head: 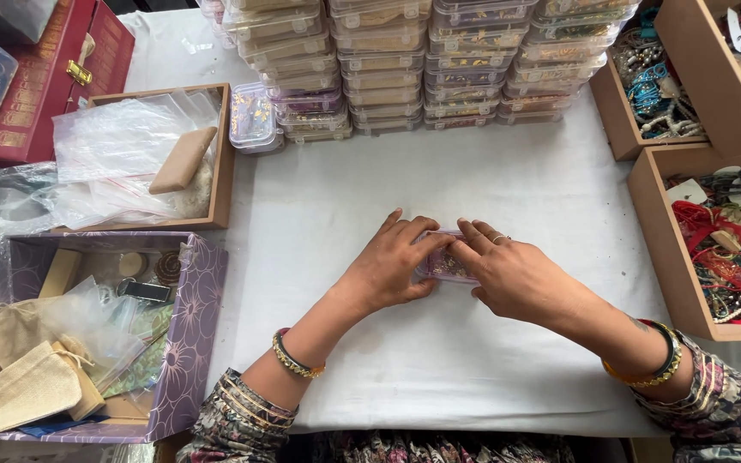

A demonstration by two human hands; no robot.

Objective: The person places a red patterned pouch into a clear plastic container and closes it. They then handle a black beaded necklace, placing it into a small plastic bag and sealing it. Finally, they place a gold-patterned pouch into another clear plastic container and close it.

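Observation:
A small clear plastic box (444, 261) with gold-coloured pieces inside lies on the white cloth (473, 180) in the middle of the table. My left hand (388, 267) grips its left side, fingers over the top edge. My right hand (512, 273) presses on its right side, fingers spread over the lid. Most of the box is hidden under my fingers. Both wrists wear bangles.
Stacks of clear plastic boxes (422, 69) line the far edge. A wooden tray with plastic bags (223, 171) and a purple box with cloth pouches (195, 326) stand at left. Wooden boxes of bead jewellery (653, 240) stand at right. A red case (45, 86) lies far left.

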